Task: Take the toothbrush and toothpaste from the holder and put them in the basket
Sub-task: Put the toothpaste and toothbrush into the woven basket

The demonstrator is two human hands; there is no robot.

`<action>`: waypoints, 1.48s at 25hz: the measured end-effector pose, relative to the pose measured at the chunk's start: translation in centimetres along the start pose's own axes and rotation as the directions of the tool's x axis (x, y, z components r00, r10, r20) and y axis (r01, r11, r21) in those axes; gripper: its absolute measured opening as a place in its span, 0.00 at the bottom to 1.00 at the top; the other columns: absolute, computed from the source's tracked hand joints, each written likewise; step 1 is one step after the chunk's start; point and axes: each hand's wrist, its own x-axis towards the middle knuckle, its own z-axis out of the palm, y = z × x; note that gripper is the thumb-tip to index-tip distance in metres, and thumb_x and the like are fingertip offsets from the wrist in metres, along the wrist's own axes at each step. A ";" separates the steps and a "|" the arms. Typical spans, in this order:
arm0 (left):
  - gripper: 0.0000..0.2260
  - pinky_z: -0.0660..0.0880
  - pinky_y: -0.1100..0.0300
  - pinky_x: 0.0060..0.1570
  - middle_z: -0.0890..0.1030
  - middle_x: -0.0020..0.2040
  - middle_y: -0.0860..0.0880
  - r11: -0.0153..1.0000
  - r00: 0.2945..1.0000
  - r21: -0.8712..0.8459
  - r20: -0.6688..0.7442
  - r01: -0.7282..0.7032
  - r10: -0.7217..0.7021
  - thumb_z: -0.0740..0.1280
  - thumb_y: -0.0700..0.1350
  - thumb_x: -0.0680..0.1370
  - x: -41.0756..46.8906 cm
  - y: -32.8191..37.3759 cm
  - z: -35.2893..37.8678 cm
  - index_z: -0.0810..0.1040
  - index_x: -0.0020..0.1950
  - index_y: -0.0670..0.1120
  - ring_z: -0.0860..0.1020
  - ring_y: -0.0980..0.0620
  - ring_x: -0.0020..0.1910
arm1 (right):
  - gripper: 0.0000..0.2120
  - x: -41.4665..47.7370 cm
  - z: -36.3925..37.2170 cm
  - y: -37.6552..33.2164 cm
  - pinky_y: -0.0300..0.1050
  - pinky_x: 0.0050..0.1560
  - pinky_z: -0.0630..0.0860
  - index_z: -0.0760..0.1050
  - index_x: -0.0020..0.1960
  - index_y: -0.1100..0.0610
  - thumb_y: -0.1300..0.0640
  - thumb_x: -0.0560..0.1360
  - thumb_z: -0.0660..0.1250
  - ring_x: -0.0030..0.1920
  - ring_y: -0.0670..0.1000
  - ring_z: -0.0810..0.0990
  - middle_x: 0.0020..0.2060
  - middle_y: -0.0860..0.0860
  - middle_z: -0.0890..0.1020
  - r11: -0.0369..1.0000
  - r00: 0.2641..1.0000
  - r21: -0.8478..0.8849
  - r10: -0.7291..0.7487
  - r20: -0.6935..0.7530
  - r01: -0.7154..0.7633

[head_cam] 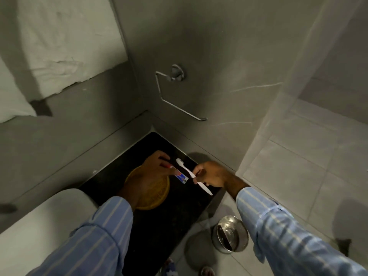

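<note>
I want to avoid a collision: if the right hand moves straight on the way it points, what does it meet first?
Probably the toothpaste in the left hand, above the basket; depth is unclear.

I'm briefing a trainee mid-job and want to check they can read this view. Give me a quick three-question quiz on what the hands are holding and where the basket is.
1. True or false: the right hand holds the white toothbrush.
2. Which item does the left hand hold? A) a comb B) the toothpaste tube C) a razor
3. Fill in: the yellow basket sits on the dark ______, partly hidden under the left hand.

Key: 1 true. 2 B. 3 countertop. Both items are above or beside the basket, not yet in it.
</note>
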 end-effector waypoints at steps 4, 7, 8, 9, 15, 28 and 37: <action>0.15 0.78 0.62 0.38 0.85 0.42 0.52 0.996 0.982 -0.050 -0.168 0.075 -0.083 0.80 0.54 0.61 0.4 -4.3 -5.1 0.82 0.43 0.52 0.83 0.54 0.43 | 0.10 3.9 2.0 -3.4 0.45 0.35 0.81 0.83 0.47 0.59 0.59 0.67 0.77 0.35 0.52 0.83 0.36 0.54 0.85 0.993 0.998 0.113 0.022 -0.053 -0.016; 0.09 0.82 0.50 0.48 0.87 0.42 0.46 0.981 0.954 -0.128 -0.244 0.149 -0.176 0.81 0.47 0.64 0.9 -8.1 -8.0 0.84 0.40 0.51 0.85 0.46 0.45 | 0.06 7.2 4.4 -5.9 0.42 0.28 0.79 0.80 0.40 0.55 0.58 0.67 0.76 0.32 0.51 0.83 0.32 0.54 0.83 0.986 0.996 0.166 0.041 -0.076 -0.028; 0.09 0.83 0.49 0.49 0.87 0.42 0.45 0.979 0.946 -0.119 -0.262 0.164 -0.190 0.81 0.46 0.64 1.2 -9.2 -8.8 0.84 0.39 0.50 0.85 0.46 0.44 | 0.06 8.3 5.2 -6.6 0.41 0.26 0.77 0.78 0.39 0.54 0.58 0.68 0.75 0.31 0.50 0.83 0.32 0.53 0.83 0.984 0.997 0.176 0.050 -0.063 -0.038; 0.09 0.83 0.48 0.49 0.86 0.42 0.43 0.979 0.942 -0.093 -0.272 0.179 -0.198 0.81 0.44 0.64 1.6 -10.5 -9.5 0.84 0.39 0.50 0.85 0.47 0.42 | 0.06 9.5 6.2 -7.2 0.39 0.26 0.76 0.77 0.39 0.53 0.58 0.68 0.74 0.29 0.48 0.82 0.32 0.52 0.83 0.983 0.997 0.177 0.063 -0.038 -0.055; 0.12 0.82 0.51 0.50 0.87 0.43 0.41 0.968 0.949 -0.014 -0.195 0.250 -0.247 0.81 0.43 0.65 5.1 -15.8 -11.2 0.85 0.45 0.41 0.85 0.45 0.44 | 0.10 15.1 10.8 -8.7 0.42 0.31 0.80 0.76 0.38 0.55 0.63 0.67 0.77 0.35 0.51 0.83 0.37 0.53 0.82 0.952 0.980 0.235 0.184 0.079 -0.197; 0.10 0.81 0.58 0.45 0.83 0.41 0.48 0.961 0.949 -0.036 -0.151 0.275 -0.277 0.78 0.39 0.67 10.9 -20.4 -9.0 0.82 0.46 0.43 0.82 0.52 0.42 | 0.08 23.3 18.8 -7.6 0.44 0.40 0.81 0.75 0.37 0.50 0.53 0.76 0.68 0.37 0.47 0.81 0.37 0.50 0.81 0.936 0.981 -0.293 0.175 -0.088 -0.194; 0.10 0.81 0.53 0.51 0.83 0.47 0.45 0.950 0.939 0.066 -0.190 0.305 -0.288 0.76 0.41 0.71 11.9 -21.0 -8.5 0.81 0.51 0.43 0.82 0.48 0.47 | 0.09 24.6 20.3 -6.6 0.54 0.60 0.78 0.79 0.56 0.56 0.54 0.78 0.66 0.54 0.54 0.81 0.53 0.53 0.82 0.938 0.970 -0.247 0.239 -0.052 -0.244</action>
